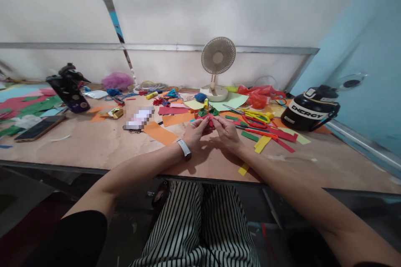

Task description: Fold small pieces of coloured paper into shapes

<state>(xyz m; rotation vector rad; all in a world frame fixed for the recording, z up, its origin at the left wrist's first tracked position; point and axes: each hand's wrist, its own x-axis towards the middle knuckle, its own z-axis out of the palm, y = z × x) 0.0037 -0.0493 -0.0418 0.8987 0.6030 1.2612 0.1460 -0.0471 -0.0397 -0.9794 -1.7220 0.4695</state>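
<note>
A small red paper piece [210, 121] is pinched between the fingertips of both my hands, low over the table. My left hand [194, 132], with a watch at the wrist, grips it from one side. From the other side my right hand [227, 133] closes on it with thumb and forefinger. The fingers cover much of its shape. Just behind it are green paper bits [209, 111]. Orange paper [160, 132] lies left of my hands. To their right are yellow-handled scissors [257, 116], a green strip [249, 136] and a yellow strip [262, 144].
A small fan [218, 56] stands behind my hands. At the right is a black jug [303, 110]; at the left, a dark tumbler [70, 94] and a phone [40, 128]. Another phone [139, 117] lies nearer. A red plastic bag [260, 96] sits at the back.
</note>
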